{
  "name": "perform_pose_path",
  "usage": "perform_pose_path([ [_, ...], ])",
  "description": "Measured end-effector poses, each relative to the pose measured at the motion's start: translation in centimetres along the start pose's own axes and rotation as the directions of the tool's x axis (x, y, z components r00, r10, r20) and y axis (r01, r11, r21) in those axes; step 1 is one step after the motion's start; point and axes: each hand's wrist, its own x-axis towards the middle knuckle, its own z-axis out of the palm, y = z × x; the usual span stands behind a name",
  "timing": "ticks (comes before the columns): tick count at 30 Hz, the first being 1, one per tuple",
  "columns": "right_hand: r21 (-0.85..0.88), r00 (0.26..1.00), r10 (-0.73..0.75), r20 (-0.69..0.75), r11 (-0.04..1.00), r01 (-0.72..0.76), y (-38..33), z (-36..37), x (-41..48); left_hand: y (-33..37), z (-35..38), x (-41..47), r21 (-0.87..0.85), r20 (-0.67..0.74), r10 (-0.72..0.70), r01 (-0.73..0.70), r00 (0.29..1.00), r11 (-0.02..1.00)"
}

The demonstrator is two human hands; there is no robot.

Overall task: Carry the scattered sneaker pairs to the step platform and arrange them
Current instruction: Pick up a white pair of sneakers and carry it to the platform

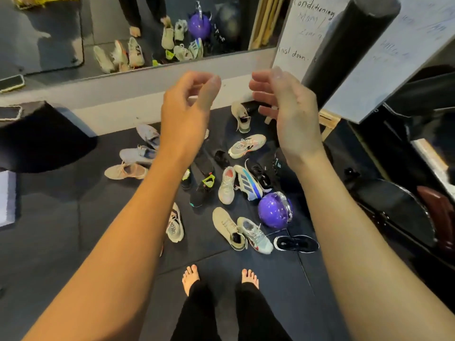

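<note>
Both bare arms reach out in front of the person. The left hand [187,107] is half curled and holds nothing. The right hand [285,107] is loosely open, fingers bent, and it is empty too. Below both hands, many sneakers [231,225] lie mixed up on the dark rubber floor mat [61,242]. A shiny purple round ball [273,210] sits under the right wrist, touching a white shoe with blue stripes [247,183]. Three pale grey and pink shoes [138,156] lie left of the left hand.
</note>
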Motion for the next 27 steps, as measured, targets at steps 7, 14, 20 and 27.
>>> perform_pose_path([
  [7,-0.027,0.993,0.051,-0.111,0.998,-0.054,5.5,3.0,0.6,-6.5,1.3,2.9,-0.078,0.134,0.006,0.005,0.991,0.997],
  [14,-0.012,0.968,0.15,-0.199,0.988,-0.156,22.2,4.2,-1.3,-23.8,8.1,0.6,-0.126,0.15,-0.15,0.169,0.977,0.978],
  [20,0.147,0.952,0.226,-0.207,0.969,-0.198,37.3,1.9,-6.9,-37.3,14.5,-4.9,-0.128,0.145,-0.204,0.223,0.968,0.966],
  [27,0.135,0.894,0.403,-0.197,0.914,-0.382,53.5,1.2,-13.7,-52.1,19.4,-11.2,-0.076,0.103,-0.305,0.314,0.947,0.946],
])
